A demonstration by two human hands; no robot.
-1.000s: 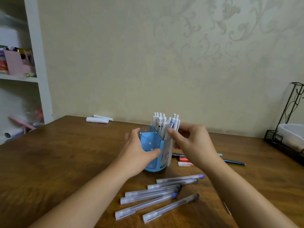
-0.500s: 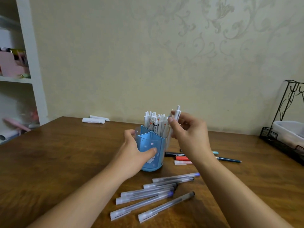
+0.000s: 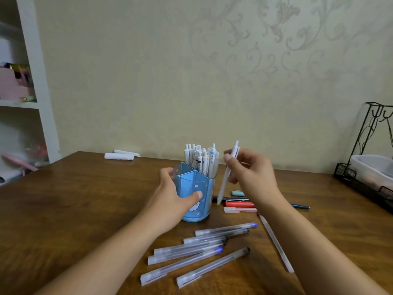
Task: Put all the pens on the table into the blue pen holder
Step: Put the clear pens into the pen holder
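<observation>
The blue pen holder (image 3: 196, 195) stands mid-table, its back compartment packed with several white pens (image 3: 201, 160). My left hand (image 3: 170, 201) grips the holder's front and left side. My right hand (image 3: 249, 172) holds one white pen (image 3: 227, 175) nearly upright just right of the holder, outside it, tip down. Several frosted clear pens (image 3: 197, 251) lie on the table in front of the holder. Behind my right wrist lie a red pen (image 3: 239, 204), a pink one (image 3: 236, 209), a teal-capped one (image 3: 238, 193) and a dark blue one (image 3: 301, 206). Another clear pen (image 3: 276, 245) lies beside my right forearm.
Two white paper rolls (image 3: 121, 155) lie at the table's far edge by the wall. A black wire rack (image 3: 365, 182) holding a white container stands at the right edge. White shelves (image 3: 32, 81) with pink items are at the left.
My right hand has drawn a white pen up and to the right, away from the bunch in the holder. The left hand stays on the holder.
</observation>
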